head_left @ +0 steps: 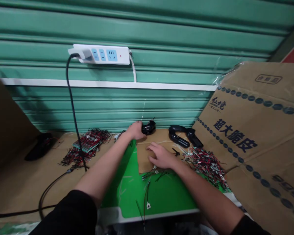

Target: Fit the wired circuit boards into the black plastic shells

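My left hand (pixel 136 130) reaches to the back of the table, its thumb and fingers around the near end of a glossy black plastic part (pixel 149 127). What the part is, I cannot make out. Over a flat cardboard sheet (pixel 143 160) hovers or rests my right hand (pixel 160 156), with fingers bent but apart and nothing between them. Small wired pieces with white ends (pixel 155 171) lie just below it. Beyond it stands a curved black plastic housing (pixel 178 136). Another wired piece (pixel 148 205) lies nearer me on the green surface (pixel 171 195).
A heap of red and black wires (pixel 208 164) sits at the right. Green circuit boards (pixel 87 145) lie on more wires at the left, crossed by a black cable (pixel 74 114). A power strip (pixel 112 54) hangs on the green shutter. Cardboard (pixel 257 130) walls the right side.
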### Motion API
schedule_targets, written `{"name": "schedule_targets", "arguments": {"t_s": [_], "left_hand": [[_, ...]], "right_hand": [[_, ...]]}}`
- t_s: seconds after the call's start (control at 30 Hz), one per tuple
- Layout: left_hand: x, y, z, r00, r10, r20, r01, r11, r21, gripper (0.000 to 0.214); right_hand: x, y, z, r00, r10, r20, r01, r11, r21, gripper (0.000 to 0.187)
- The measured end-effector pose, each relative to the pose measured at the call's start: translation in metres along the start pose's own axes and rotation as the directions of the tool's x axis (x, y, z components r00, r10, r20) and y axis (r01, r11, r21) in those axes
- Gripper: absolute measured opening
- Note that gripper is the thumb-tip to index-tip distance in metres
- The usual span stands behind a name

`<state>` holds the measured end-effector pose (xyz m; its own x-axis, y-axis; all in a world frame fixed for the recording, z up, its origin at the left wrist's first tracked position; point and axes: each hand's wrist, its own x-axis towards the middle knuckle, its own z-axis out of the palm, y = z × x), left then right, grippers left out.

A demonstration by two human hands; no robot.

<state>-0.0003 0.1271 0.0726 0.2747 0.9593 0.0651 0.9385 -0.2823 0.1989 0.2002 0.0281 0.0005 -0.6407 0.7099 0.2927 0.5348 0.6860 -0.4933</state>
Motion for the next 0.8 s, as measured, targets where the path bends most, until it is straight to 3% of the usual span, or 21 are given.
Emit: {"name": "schedule_targets", "arguments": {"t_s": [0.2, 0.4, 0.6, 0.7, 0.73, 0.8], "left_hand": [[0.006, 0.003, 0.011, 0.996, -0.061, 0.066, 0.057, 0.996, 0.066, 0.08], [0.01, 0.01, 0.019, 0.994, -0.033, 0.106, 0.028, 0.999, 0.044, 0.078], [0.01, 0.018, 0.014, 0.993, -0.037, 0.108, 0.033, 0.999, 0.039, 0.052], [-0.025, 0.022, 0.004, 0.998, -0.029, 0.052, 0.029, 1.0, 0.005, 0.051], [-0.048, 0.022, 0.0, 1.0, -0.021, 0.012, 0.021, 0.999, -0.028, 0.053], [-0.112, 0.019, -0.006, 0.99, 0.028, -0.136, -0.064, 0.962, -0.267, 0.052]], "right_hand": [[0.0, 0.0, 0.0, 1.0, 0.01, 0.002, -0.01, 1.0, 0.006, 0.036], [0.0, 0.0, 0.0, 1.0, 0.007, 0.007, -0.007, 1.0, -0.008, 0.034], [-0.001, 0.002, 0.001, 1.0, -0.01, 0.008, 0.01, 1.0, -0.005, 0.034], [-0.002, 0.001, 0.001, 1.0, 0.0, 0.007, -0.001, 1.0, 0.008, 0.034], [-0.002, 0.001, 0.001, 1.0, 0.002, 0.006, -0.002, 1.0, 0.014, 0.036], [-0.003, -0.001, -0.001, 1.0, -0.001, 0.006, 0.001, 1.0, 0.03, 0.039]]}}
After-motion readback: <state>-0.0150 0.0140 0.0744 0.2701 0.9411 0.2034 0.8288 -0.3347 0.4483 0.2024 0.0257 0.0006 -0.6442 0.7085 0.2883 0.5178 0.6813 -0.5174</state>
